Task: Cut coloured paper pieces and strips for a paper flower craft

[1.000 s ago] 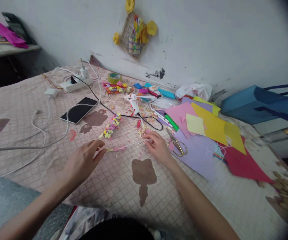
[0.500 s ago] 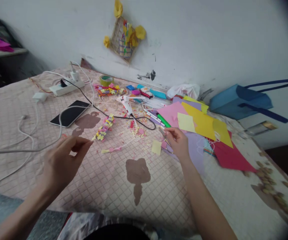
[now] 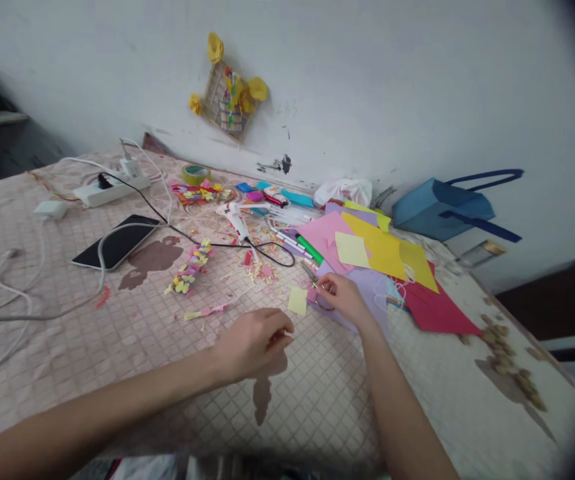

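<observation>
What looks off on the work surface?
The hot glue gun lies on its side on the quilted cloth cover, right by loose paper scraps, an odd place for it on fabric. Its black cord loops beside the scraps. A dark smudge marks the wall.

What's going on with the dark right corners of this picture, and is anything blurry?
In the head view, the right corners fade into a dark rounded vignette; the wall is lit softly and evenly, with no glare; the left hand and right hand look slightly soft.
</observation>
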A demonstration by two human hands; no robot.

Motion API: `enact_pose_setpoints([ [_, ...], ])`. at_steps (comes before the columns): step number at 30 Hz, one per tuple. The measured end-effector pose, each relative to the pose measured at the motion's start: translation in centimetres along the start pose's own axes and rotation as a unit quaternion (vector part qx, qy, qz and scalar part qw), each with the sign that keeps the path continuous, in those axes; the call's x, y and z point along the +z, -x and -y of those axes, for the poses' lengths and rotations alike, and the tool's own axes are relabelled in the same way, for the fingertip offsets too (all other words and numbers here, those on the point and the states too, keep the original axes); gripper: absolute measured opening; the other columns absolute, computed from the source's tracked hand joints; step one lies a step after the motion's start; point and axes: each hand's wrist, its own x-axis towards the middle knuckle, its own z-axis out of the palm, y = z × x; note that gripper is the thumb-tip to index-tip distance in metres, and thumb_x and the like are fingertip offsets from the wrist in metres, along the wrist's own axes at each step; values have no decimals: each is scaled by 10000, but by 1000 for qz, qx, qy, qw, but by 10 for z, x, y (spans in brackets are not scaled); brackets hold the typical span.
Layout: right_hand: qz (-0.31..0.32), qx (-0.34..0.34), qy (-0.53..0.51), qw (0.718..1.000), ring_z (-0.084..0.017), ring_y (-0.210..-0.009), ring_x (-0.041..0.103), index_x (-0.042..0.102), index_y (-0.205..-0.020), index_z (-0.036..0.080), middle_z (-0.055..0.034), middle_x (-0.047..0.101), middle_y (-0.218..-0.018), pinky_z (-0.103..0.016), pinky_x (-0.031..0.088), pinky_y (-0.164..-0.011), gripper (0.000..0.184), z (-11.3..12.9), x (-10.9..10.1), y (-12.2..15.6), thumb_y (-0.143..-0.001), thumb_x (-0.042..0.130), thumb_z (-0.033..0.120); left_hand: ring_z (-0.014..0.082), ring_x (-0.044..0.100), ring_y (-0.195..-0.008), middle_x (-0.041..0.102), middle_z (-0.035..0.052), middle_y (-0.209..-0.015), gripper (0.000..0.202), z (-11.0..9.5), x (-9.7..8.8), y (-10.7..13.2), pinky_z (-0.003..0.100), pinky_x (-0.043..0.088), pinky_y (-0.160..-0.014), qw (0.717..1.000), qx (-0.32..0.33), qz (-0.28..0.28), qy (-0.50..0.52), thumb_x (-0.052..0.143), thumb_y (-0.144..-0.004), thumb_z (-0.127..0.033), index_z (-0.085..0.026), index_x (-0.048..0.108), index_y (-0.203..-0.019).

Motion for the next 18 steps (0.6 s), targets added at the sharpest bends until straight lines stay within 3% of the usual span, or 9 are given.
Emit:
enact_pose_setpoints([
  [4,27,0,6,1000,-121,-589,486,600,-830,175,19,548,-671,-226,347,-546,164,-3,10,0,-671,594,211,135,553,-718,610,27,-768,133,3,18,-8,241,413,-656,996,79,41,2,436,-827,-152,-168,568,-820],
  [8,31,8,-14,999,-112,-599,478,572,-756,165,6,550,-703,-222,348,-549,108,-5,13,0,-655,599,191,129,547,-727,602,30,-780,151,9,25,0,231,413,-663,993,104,47,12,411,-845,-158,-155,562,-842],
  [14,36,21,-80,996,-98,-506,453,504,-705,175,27,510,-598,-213,321,-465,119,3,9,1,-740,548,280,112,534,-703,584,23,-802,119,10,20,8,223,424,-646,997,29,-5,71,441,-827,-144,-160,548,-876],
  [16,52,22,-147,988,-88,-476,442,488,-749,181,42,495,-584,-204,313,-439,161,12,9,3,-766,539,333,101,526,-674,571,16,-816,130,10,18,7,216,428,-614,993,-15,-50,102,457,-812,-128,-169,529,-911],
  [18,92,19,-259,961,-74,-445,419,492,-780,181,56,480,-565,-195,301,-419,196,25,13,6,-768,563,363,104,535,-706,561,17,-862,194,12,17,5,218,439,-618,985,-49,-109,125,479,-791,-112,-181,498,-971],
])
